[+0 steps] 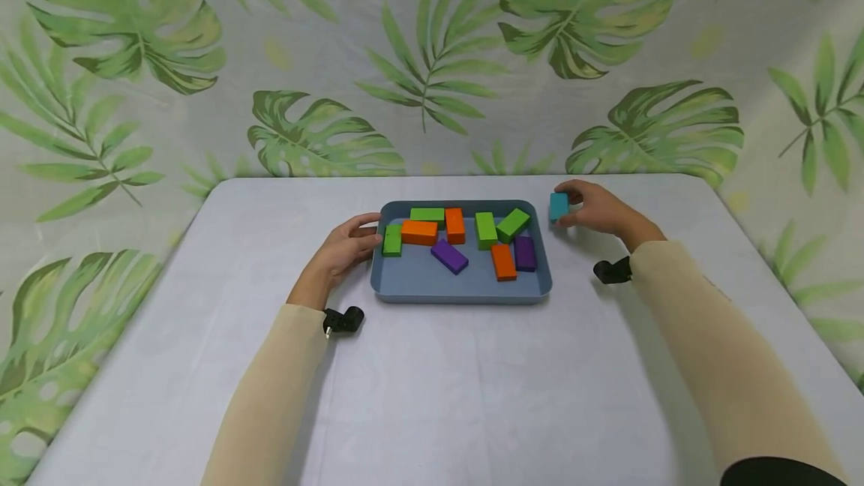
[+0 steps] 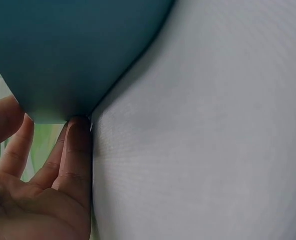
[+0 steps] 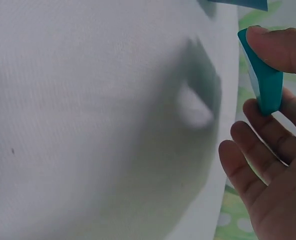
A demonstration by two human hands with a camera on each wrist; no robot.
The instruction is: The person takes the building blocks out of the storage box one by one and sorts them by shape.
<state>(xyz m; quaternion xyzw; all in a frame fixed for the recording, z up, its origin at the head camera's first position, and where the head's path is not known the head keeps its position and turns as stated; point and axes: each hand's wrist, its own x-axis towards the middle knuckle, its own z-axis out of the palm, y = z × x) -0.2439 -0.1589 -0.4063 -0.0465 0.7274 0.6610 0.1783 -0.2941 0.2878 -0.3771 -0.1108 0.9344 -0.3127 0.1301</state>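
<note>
A teal block (image 1: 558,206) is pinched between the thumb and fingers of my right hand (image 1: 597,207), just off the right back corner of a blue-grey tray (image 1: 432,288). In the right wrist view the teal block (image 3: 268,80) is held off the white cloth, while the other fingers (image 3: 258,150) are spread loosely below it. My left hand (image 1: 344,250) touches the tray's left side with fairly straight fingers. Up close in the left wrist view, the fingertips (image 2: 78,132) meet the tray's outer wall (image 2: 77,55) low by the cloth.
Several blocks lie in the tray: green ones such as this green block (image 1: 486,231), orange ones like this orange block (image 1: 420,232), and two purple ones, including a tilted purple block (image 1: 449,256). White cloth (image 1: 432,381) covers the table. Behind it hangs a leaf-patterned curtain (image 1: 432,58).
</note>
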